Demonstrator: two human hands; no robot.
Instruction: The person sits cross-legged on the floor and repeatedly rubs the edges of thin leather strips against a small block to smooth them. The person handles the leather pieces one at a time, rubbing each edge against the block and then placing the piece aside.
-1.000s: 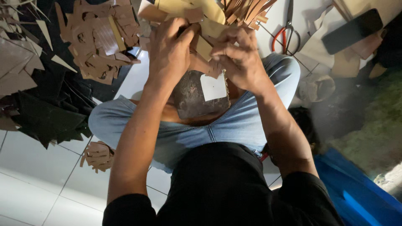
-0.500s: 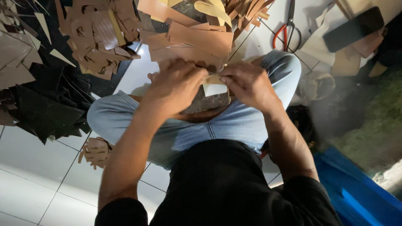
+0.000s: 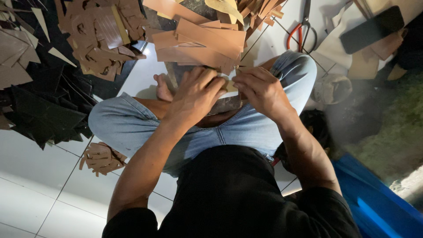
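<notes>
A white tiled floor (image 3: 39, 189) fills the scene, and a person in light jeans and a black shirt sits cross-legged on it, seen from above. On the lap lies a dark slab (image 3: 225, 105), and the places below are told from it. The left hand (image 3: 196, 94) rests on the slab's left part, fingers curled down onto a small pale piece (image 3: 229, 84) at the slab's upper edge. The right hand (image 3: 260, 88) sits just right of the slab, its fingertips pinching the same pale piece from the other side. Both hands are closed on it; how much of the piece lies under the fingers cannot be told. Just beyond the slab, away from the person, is a stack of tan strips (image 3: 202, 42), touching or nearly touching the knuckles. Up and to the left of the slab is a heap of brown cut-out scraps (image 3: 99, 33), and further left a spread of black sheets (image 3: 39, 114). Up and to the right of the slab lie red-handled scissors (image 3: 302, 31). Down and left, beside the knee, is a small pile of brown scraps (image 3: 100, 158).
</notes>
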